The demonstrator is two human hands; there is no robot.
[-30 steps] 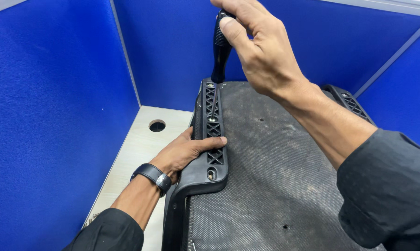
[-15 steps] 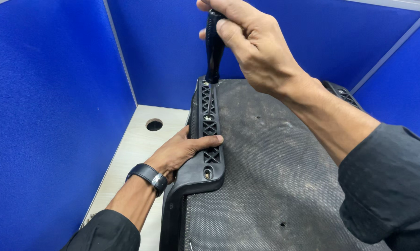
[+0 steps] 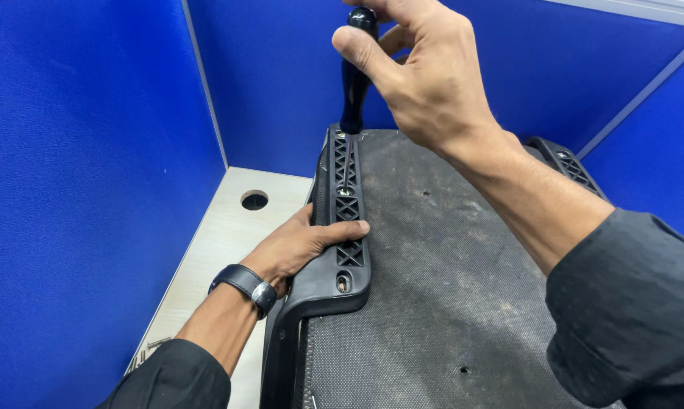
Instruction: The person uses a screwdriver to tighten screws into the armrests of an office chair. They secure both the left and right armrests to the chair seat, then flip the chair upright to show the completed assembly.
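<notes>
Head view, near to far: at the bottom centre lies a dusty dark-grey fabric-covered seat underside (image 3: 448,303), resting on a pale wood-grain desk (image 3: 221,242) with a round cable hole (image 3: 254,201). Along the panel's left edge runs a black ribbed plastic armrest bracket (image 3: 346,227). The left hand (image 3: 300,246), with a black wristwatch (image 3: 245,286) on its wrist, lies flat and clamped on that bracket, thumb over the ribs, holding it down. A few small metal screws (image 3: 149,350) lie at the lower left on the desk. Higher, at top centre, the right hand (image 3: 425,79) grips the black handle of a screwdriver (image 3: 355,72) standing upright at the bracket's far end; its tip is hidden, so probably it sits in a screw there. By my judgement the step in hand is driving or loosening that far fastener, which calls for steady downward pressure while turning. A second bracket (image 3: 569,167) shows at the right, against the blue partition walls (image 3: 77,174).
</notes>
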